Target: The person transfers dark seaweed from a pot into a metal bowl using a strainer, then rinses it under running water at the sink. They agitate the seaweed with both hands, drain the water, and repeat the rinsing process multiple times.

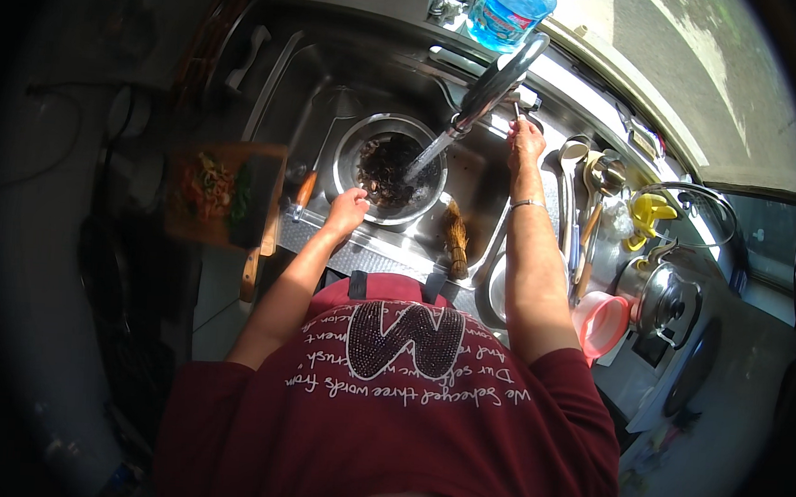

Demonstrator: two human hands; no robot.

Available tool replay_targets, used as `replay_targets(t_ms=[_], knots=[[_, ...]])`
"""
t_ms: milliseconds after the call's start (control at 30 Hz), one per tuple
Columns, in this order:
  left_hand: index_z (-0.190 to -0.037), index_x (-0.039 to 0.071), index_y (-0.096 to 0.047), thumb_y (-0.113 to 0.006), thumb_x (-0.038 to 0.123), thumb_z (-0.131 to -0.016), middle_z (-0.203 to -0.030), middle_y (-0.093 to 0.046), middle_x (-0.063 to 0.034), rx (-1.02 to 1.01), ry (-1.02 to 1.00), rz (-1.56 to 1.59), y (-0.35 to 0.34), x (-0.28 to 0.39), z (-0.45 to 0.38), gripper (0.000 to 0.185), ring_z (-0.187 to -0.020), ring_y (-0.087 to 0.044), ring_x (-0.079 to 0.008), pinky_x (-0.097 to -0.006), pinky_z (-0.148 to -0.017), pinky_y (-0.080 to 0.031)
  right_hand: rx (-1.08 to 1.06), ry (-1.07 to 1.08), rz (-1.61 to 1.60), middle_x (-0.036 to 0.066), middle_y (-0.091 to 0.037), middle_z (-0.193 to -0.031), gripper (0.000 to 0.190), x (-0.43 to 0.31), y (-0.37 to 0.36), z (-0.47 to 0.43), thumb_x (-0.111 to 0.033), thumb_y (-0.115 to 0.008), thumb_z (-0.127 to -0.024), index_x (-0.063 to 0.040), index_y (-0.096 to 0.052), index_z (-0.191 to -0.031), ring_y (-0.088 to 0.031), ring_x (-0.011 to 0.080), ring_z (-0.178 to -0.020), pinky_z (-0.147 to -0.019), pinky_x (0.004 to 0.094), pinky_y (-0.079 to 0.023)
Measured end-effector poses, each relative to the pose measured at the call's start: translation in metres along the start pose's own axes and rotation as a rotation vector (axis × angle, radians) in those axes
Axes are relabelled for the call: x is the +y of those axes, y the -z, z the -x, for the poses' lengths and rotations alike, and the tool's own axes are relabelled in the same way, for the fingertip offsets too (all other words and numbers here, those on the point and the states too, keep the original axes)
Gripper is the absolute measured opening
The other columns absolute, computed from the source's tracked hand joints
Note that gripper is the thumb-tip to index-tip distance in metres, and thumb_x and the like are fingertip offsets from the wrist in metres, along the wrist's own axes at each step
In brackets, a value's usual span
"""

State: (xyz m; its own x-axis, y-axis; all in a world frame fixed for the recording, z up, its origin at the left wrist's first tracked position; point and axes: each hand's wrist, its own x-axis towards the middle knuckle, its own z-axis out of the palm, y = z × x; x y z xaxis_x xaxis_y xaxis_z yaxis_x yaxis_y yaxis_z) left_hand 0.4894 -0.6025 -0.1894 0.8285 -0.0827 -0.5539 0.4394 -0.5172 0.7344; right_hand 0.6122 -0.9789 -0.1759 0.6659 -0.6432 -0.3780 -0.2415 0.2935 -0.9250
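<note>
Water runs from the metal faucet (479, 96) into a round metal bowl (435, 206) standing in the stainless steel sink (317, 62). Inside the bowl lie dark, wet pieces of food (382, 169) that I cannot identify. My left hand (350, 210) is at the bowl's near left rim, its fingers curled; whether they grip the rim is unclear. My right hand (526, 141) is shut on the faucet's lever (516, 110), to the right of the spout. A bundled straw brush (456, 242) rests at the sink's near side, right of the bowl. An orange-handled utensil (306, 189) leans left of the bowl.
Left of the sink, a wooden cutting board (277, 162) bears chopped vegetables (207, 189) and a wide-bladed knife (249, 273). Ladles (573, 153), a lidded pot (651, 298), a glass lid (724, 217) and a pink container (602, 322) stand at right. A blue bottle (508, 16) is behind the faucet.
</note>
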Motion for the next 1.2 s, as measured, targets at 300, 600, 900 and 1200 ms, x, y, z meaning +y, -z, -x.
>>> replay_targets(t_ms=[300,600,900,1200], knots=[[-0.113,0.001,-0.06,-0.06,0.013,-0.083,-0.098,-0.065,-0.0127,0.0,0.045,0.022,0.0,0.0,0.003,0.033,-0.089,-0.06,-0.0185,-0.0296,-0.079,-0.047,-0.019,-0.089,-0.044,0.005,-0.062,-0.071,0.021,-0.003,0.004,0.004,-0.023,-0.062,-0.089,-0.002,-0.06,-0.091,-0.054,0.0089,-0.05,-0.04,0.0203,-0.042],[-0.11,-0.001,-0.061,-0.059,0.008,-0.08,-0.097,-0.067,-0.0139,0.043,0.005,0.057,0.0,-0.003,0.003,0.032,-0.09,-0.063,-0.0209,-0.0298,-0.079,-0.048,-0.027,-0.188,-0.07,0.006,-0.06,-0.067,0.027,-0.006,0.005,0.013,-0.03,-0.062,-0.088,-0.004,-0.061,-0.087,-0.053,0.0097,-0.048,-0.04,0.0199,-0.041],[-0.114,-0.002,-0.059,-0.06,0.012,-0.083,-0.101,-0.066,-0.0142,0.014,0.024,0.077,0.001,-0.005,0.001,0.034,-0.093,-0.062,-0.0202,-0.0301,-0.082,-0.047,-0.022,-0.191,-0.089,0.008,-0.063,-0.07,0.026,-0.003,0.007,0.013,-0.029,-0.06,-0.089,-0.003,-0.062,-0.089,-0.055,0.0108,-0.049,-0.041,0.0213,-0.046],[-0.114,-0.003,-0.059,-0.06,0.009,-0.083,-0.099,-0.065,-0.0133,0.033,0.021,0.082,-0.001,-0.012,-0.001,0.033,-0.092,-0.061,-0.0194,-0.0291,-0.083,-0.047,-0.008,-0.23,-0.072,0.006,-0.062,-0.071,0.024,-0.006,0.004,0.017,-0.029,-0.06,-0.089,-0.005,-0.061,-0.09,-0.055,0.0106,-0.053,-0.047,0.0223,-0.046]])
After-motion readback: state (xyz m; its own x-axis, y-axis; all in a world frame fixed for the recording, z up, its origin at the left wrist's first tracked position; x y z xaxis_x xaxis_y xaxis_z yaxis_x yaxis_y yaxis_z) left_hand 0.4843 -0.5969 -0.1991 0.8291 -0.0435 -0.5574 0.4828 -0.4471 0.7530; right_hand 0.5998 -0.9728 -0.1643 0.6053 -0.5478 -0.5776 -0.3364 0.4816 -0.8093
